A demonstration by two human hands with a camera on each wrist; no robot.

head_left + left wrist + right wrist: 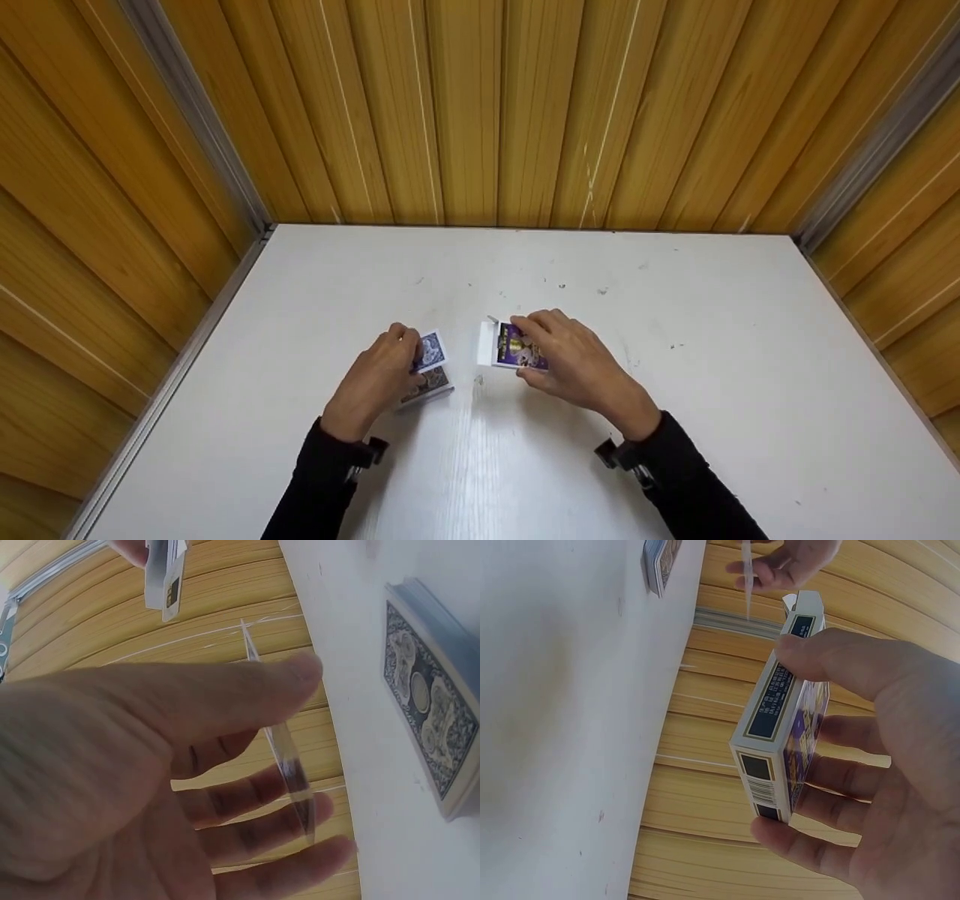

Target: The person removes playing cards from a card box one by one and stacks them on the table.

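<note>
My left hand pinches a single blue-backed playing card just above a deck lying face down on the white table. In the left wrist view the card shows edge-on between thumb and fingers, with the deck flat on the table to the right. My right hand grips a card box with a purple face, its white flap standing open toward the left hand. The right wrist view shows the box held between thumb and fingers, off the table.
Wood-panelled walls close in the table at the back and both sides, with metal strips in the corners. The table surface carries a few small specks near the back.
</note>
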